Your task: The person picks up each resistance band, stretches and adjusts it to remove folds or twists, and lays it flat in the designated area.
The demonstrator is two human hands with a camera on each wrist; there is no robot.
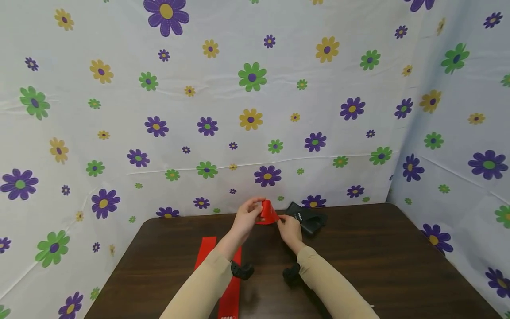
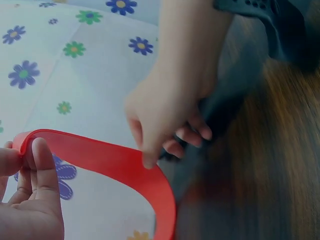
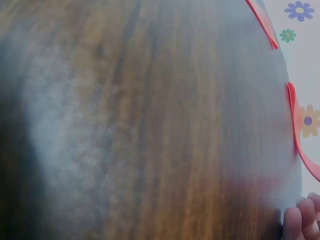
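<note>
Both hands are out over the far part of the table. My left hand (image 1: 245, 218) pinches a folded end of a flat red resistance band (image 1: 268, 212) between thumb and fingers. From there the band (image 2: 100, 154) runs in a wide curve towards my right hand (image 1: 290, 229). In the left wrist view the right hand (image 2: 162, 112) grips the band's edge at its fingertips, the other fingers curled. Only fingertips of the right hand (image 3: 301, 220) show in the right wrist view, at the lower right corner, below the red band (image 3: 295, 120).
A black resistance band (image 1: 307, 219) lies folded just beyond the right hand. Another red strip (image 1: 230, 292) lies on the dark wooden table (image 1: 159, 257), partly under the left forearm. A flowered cloth (image 1: 223, 88) hangs behind the table's far edge and along its right side.
</note>
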